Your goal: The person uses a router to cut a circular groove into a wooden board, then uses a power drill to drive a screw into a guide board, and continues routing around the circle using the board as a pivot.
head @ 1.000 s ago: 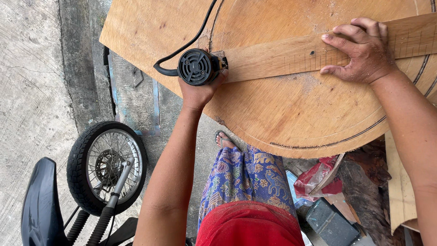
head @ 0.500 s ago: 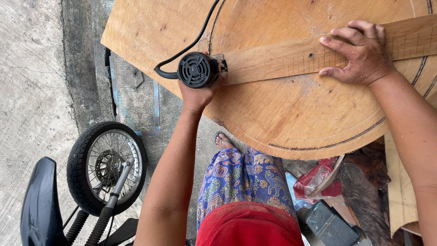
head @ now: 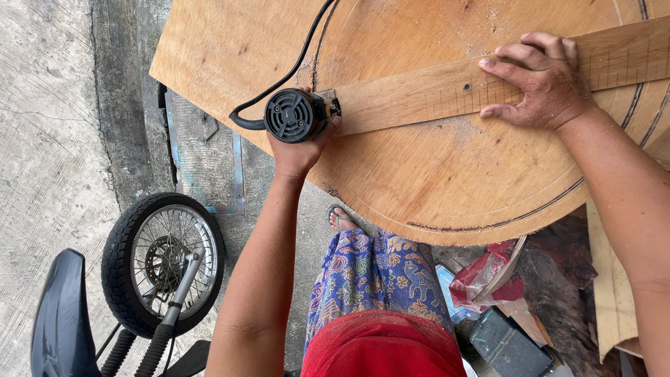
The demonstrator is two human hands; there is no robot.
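We judge a curved groove is being cut: our left hand [head: 300, 150] has its grip closed round the black round-topped electric router [head: 294, 115] at the near end of the long wooden guide strip [head: 447, 87], on the round plywood sheet [head: 447, 167]. Our right hand [head: 541, 80] lies open, pressing that strip farther along. Next, steady, even pressure seems needed.

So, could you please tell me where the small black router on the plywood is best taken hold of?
Probably around its round black body, as the left hand does now. The router stands upright with its vented cap on top, the cord leaves on the far side and the wooden arm joins on the right, so come from the near edge of the plywood.
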